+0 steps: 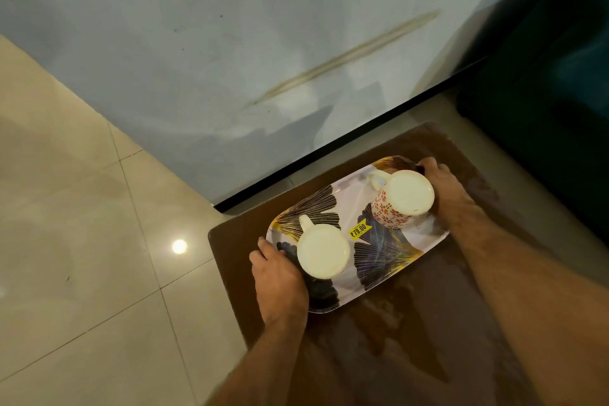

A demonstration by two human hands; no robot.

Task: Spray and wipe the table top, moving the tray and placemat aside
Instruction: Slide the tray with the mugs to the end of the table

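Tray: white rectangular leaf-patterned tray [379, 260], over the dark brown wet-looking table top [428, 323]
Left hand [280, 280]: grips tray's near-left end
Right hand [445, 188]: grips its far-right end
Mugs: plain white mug [323, 254] and red-flowered white mug [405, 198] on tray

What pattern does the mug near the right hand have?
Small red flowers on the white ceramic mug, seen in the head view, beside the right hand.

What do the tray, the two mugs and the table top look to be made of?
Tray: probably melamine or plastic; thin rim, glossy printed leaf pattern, price sticker.
Floral mug and the plain mug: likely glazed ceramic; thick walls, smooth cream interiors.
Table top: dark brown, seemingly wood or laminate; patchy sheen, possibly wet.
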